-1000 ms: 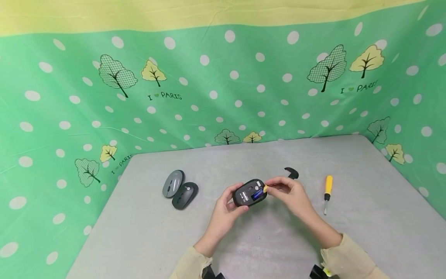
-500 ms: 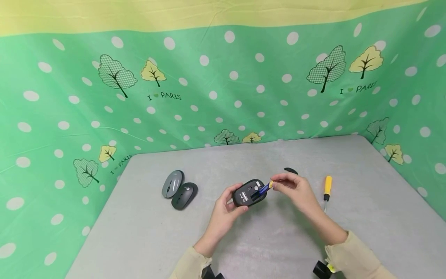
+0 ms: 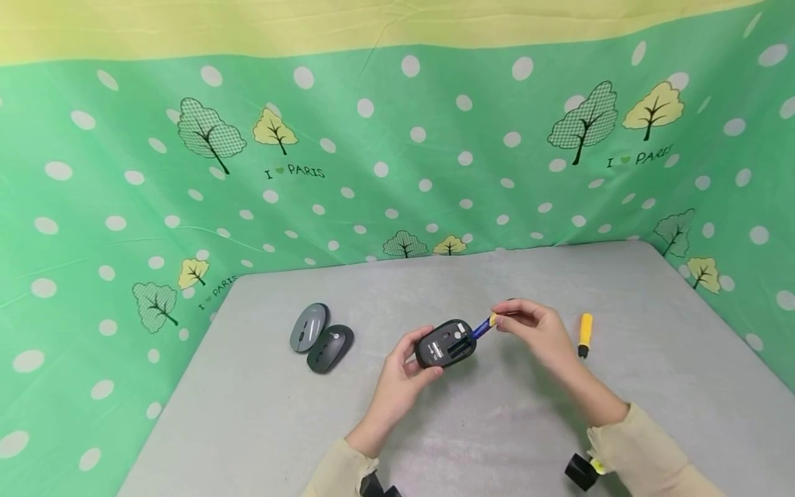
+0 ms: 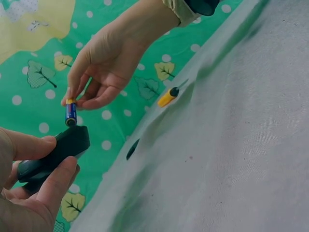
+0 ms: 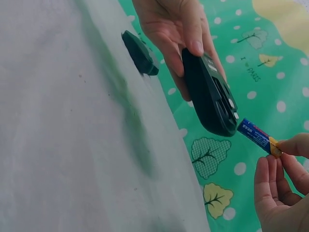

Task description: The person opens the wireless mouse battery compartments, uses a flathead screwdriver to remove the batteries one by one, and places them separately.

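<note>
My left hand (image 3: 400,376) grips a black computer mouse (image 3: 437,353) by its edges, underside facing up. An uncovered battery slot shows in that underside. Between thumb and fingertips of my right hand (image 3: 537,335) is a blue battery (image 3: 481,328), pinched by its yellow end. In the right wrist view the battery (image 5: 254,135) lies just off the mouse's end (image 5: 212,104), pointing towards it. The left wrist view shows the battery (image 4: 71,114) in line above the mouse's edge.
Left on the grey table (image 3: 261,414) lie a grey mouse (image 3: 309,327) and a black mouse (image 3: 330,348), side by side. A yellow-handled screwdriver (image 3: 585,333) lies to the right. A small black piece (image 4: 132,149) is mostly hidden behind my right hand in the head view.
My right hand has drawn the battery up out of the mouse's slot and away to the right. The left hand and the mouse have stayed nearly still.
</note>
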A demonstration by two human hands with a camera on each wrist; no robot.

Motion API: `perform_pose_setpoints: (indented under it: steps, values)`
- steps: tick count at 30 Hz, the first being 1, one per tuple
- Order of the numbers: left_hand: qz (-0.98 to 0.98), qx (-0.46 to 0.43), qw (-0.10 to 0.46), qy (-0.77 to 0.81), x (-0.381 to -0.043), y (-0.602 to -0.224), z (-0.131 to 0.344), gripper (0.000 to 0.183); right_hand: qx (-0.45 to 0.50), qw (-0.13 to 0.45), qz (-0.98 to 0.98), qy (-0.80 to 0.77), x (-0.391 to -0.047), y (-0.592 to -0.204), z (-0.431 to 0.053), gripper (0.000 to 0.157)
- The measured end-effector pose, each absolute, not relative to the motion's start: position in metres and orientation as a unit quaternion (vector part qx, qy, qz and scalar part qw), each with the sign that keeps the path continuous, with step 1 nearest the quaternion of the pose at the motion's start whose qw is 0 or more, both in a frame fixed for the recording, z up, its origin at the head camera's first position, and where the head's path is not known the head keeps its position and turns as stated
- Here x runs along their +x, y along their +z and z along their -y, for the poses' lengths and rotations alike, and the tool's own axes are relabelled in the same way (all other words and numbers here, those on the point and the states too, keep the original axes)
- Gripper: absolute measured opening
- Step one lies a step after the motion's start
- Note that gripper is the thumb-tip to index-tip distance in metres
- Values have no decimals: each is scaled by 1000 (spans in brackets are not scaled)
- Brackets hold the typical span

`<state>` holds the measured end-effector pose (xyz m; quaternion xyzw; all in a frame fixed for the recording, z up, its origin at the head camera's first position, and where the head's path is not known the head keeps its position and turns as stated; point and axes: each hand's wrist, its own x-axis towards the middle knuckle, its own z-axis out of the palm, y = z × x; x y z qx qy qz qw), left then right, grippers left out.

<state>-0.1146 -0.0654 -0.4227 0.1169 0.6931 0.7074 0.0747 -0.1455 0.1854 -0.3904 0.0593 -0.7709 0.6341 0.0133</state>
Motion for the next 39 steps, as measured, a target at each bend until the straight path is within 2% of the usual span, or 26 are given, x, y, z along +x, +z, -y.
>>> perform_pose_setpoints:
  steps: [9, 25, 39]
  values:
    - [-694, 118, 75, 706, -115, -423, 65, 65, 47, 26, 785, 617, -152, -389, -197, 32]
    - [-695, 118, 73, 706, -115, -424, 66, 65, 19, 34, 824, 566, -177, -409, -217, 33]
    - [-694, 116, 70, 707, -115, -424, 66, 65, 1, 17, 844, 536, -190, -417, -220, 34]
